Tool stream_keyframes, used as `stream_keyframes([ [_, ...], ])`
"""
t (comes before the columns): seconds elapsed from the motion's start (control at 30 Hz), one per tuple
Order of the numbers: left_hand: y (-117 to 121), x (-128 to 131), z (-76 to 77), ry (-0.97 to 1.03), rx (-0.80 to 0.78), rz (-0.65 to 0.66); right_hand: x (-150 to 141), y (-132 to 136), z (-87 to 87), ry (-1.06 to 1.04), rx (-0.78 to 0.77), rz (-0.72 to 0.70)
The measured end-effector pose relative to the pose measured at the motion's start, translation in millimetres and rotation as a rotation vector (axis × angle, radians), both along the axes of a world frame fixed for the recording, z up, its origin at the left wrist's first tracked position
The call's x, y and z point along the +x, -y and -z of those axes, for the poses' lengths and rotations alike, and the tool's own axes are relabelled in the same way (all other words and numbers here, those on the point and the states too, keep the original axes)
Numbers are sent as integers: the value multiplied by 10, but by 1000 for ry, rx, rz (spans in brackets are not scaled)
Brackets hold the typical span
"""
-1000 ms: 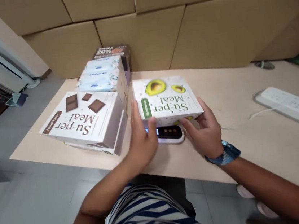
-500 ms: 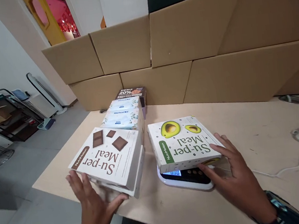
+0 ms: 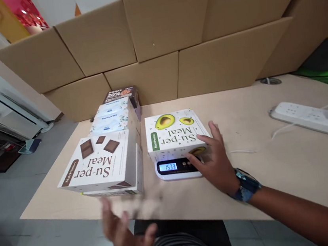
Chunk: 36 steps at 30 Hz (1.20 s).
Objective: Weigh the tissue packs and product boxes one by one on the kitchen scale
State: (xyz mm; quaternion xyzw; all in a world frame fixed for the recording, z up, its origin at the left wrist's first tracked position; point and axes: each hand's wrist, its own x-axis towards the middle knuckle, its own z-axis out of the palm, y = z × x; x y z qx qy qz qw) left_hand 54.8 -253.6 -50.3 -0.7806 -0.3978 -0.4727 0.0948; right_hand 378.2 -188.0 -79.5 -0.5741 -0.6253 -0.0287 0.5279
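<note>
A white meal box with avocado pictures lies on a small kitchen scale, whose lit display shows digits that look like 1533. My right hand grips the box's near right corner, thumb at the front face and fingers along the right edge. To the left, a white meal box with chocolate pictures rests on another white box, which is mostly covered. My left hand is in front of this stack, off the boxes, blurred, with its fingers apart and nothing in them.
Packs of tissues and a dark box stand behind the chocolate box. A power strip lies at the right with white cables. Cardboard panels wall off the table's far side.
My left hand has let go of the chocolate box stack and drawn back toward me. The avocado box sits flatter on the scale, whose display went from zero to a reading. The view has turned right.
</note>
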Motion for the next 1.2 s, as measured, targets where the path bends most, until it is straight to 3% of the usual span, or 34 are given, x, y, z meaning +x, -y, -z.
stream_keyframes([
  [0.07, -46, 308, -88, -92, 22, 261, 17, -11, -10, -19, -18, -41],
  [0.1, -102, 465, -133, -113, 3, 320, 39, -9, -12, -35, -25, -68],
  [0.2, -343, 835, -203, 71, -166, 314, 130, 19, 1, -146, -33, -187],
  [0.3, -537, 977, -155, 330, -524, 319, 204, 48, 28, -334, -114, -291],
  [0.4, -615, 988, -57, 478, -749, 383, 230, 58, 51, -455, -228, -347],
  [0.53, -675, 985, 71, 518, -803, 553, 207, 40, 63, -508, -269, -416],
  [0.67, -734, 1005, 76, 609, -870, 558, 185, 23, 35, -512, -279, -479],
  [0.83, -720, 940, -11, 631, -972, 565, 184, 37, -60, -514, -317, -425],
  [1.03, -662, 848, -2, 513, -938, 646, 164, 31, -125, -480, -341, -337],
  [1.2, -682, 831, 23, 506, -950, 577, 189, 51, -119, -445, -352, -294],
])
